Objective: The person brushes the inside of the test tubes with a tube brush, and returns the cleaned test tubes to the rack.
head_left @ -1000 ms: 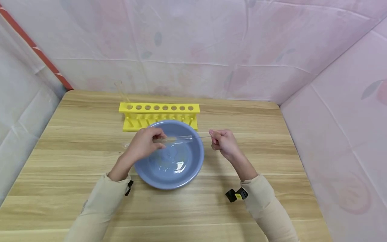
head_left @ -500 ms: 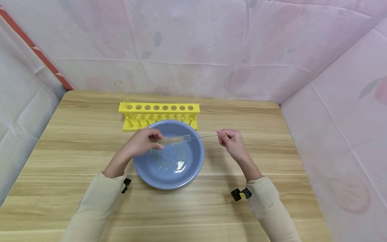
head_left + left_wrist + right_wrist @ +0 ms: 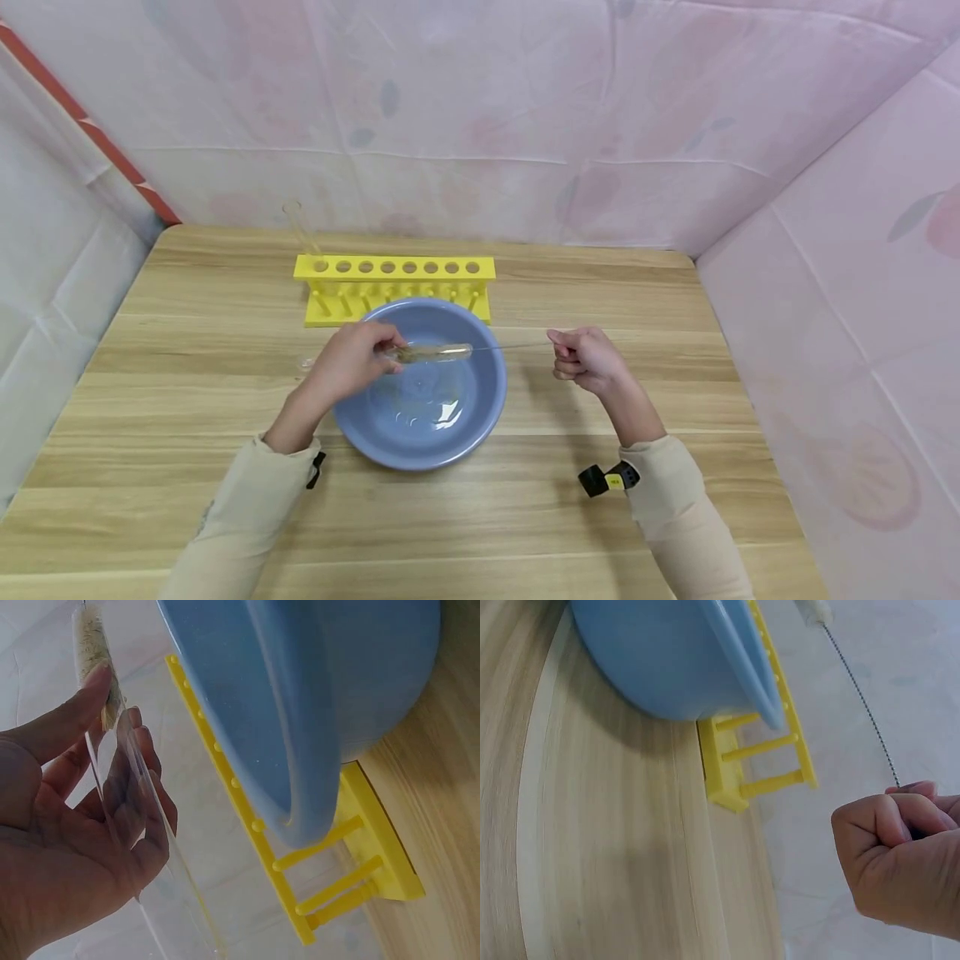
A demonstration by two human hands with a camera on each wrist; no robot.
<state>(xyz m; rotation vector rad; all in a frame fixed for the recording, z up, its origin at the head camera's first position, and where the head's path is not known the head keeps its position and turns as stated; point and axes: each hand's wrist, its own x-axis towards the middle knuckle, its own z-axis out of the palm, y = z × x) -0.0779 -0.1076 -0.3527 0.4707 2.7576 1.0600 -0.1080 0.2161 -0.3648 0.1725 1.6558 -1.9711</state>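
My left hand [image 3: 348, 360] holds a clear glass test tube [image 3: 453, 352] nearly level above the blue basin [image 3: 491, 417], its mouth towards the right. Inside the tube sits a test tube brush with pale bristles [image 3: 96, 656], seen between thumb and fingers in the left wrist view. The brush's thin twisted-wire handle [image 3: 862, 701] runs out of the mouth to my right hand [image 3: 592, 360]. That hand pinches the wire, with its fingers curled, to the right of the basin. The wire's far end is hidden in the hand.
Behind the basin stands a yellow test tube rack [image 3: 393, 268] with holes and pegs. Another clear tube [image 3: 302, 229] leans in its leftmost hole. Some water lies in the basin. Patterned cloth walls [image 3: 480, 192] border the wooden table [image 3: 562, 533].
My right hand has moved to the right with the wire, and more wire shows outside the tube. The bristles now show nearer the mouth. The left hand has stayed almost in place.
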